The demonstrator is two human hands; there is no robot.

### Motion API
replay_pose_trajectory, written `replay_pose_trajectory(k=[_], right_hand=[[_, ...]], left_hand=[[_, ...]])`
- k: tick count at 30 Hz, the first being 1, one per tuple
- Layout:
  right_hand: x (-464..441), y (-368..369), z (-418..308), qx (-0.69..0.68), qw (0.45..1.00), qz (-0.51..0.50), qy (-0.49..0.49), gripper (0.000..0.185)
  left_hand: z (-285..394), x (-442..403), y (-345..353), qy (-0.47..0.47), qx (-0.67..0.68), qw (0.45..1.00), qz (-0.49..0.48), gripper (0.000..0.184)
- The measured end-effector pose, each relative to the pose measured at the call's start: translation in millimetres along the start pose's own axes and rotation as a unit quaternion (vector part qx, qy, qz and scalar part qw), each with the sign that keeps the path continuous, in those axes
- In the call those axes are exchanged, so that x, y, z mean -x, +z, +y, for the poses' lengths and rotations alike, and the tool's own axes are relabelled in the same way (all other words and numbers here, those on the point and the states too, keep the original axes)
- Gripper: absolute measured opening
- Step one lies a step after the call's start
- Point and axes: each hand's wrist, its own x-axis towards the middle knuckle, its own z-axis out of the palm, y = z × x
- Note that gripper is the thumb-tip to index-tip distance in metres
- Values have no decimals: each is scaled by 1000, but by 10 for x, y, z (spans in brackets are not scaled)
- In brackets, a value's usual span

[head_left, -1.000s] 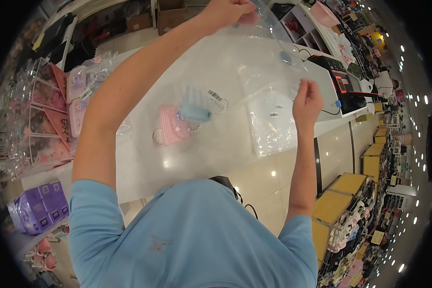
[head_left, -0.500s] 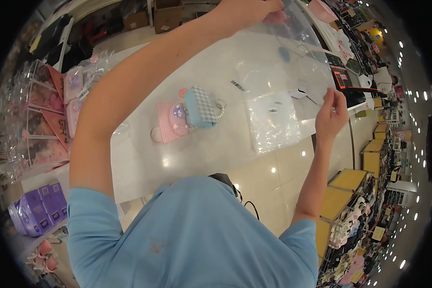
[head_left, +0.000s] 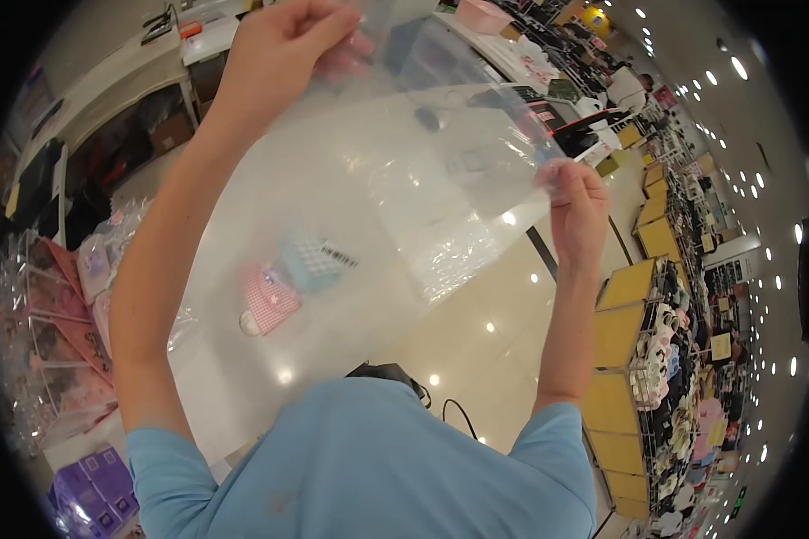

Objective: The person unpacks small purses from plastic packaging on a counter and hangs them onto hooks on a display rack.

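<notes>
A large clear plastic bag (head_left: 476, 121) is stretched between my two hands above the table. My left hand (head_left: 306, 40) pinches its upper left part. Lower down, my right hand (head_left: 577, 190) has its fingers closed on the right edge. Through the hazy plastic I see a pink checked pouch (head_left: 268, 304) and a light blue checked pouch (head_left: 313, 262) side by side on the white table (head_left: 243, 386). A barcode label (head_left: 339, 255) overlaps the blue pouch in view; I cannot tell which surface carries it. Shiny clear plastic (head_left: 449, 269) hangs or lies near the table's right edge.
Wrapped pink items (head_left: 58, 314) are piled at the table's left, above purple boxes (head_left: 97, 490). A pink bin (head_left: 483, 16) stands at the far side. Display racks with yellow panels (head_left: 616, 346) line the right. A dark cable (head_left: 458, 413) hangs near my body.
The camera view has turned, shifting the scene. Both hands still hold the plastic bag, which now covers the two pouches in view, making them look hazy.
</notes>
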Motion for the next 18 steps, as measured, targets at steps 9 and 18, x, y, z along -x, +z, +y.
replay_pose_trajectory(k=[9, 18], right_hand=[[324, 571, 123, -105, 994, -1, 31, 19], [870, 247, 628, 69, 969, -32, 233, 13]], left_hand=[[-415, 401, -125, -90, 92, 989, 73, 23], [-989, 464, -226, -156, 101, 974, 131, 21]])
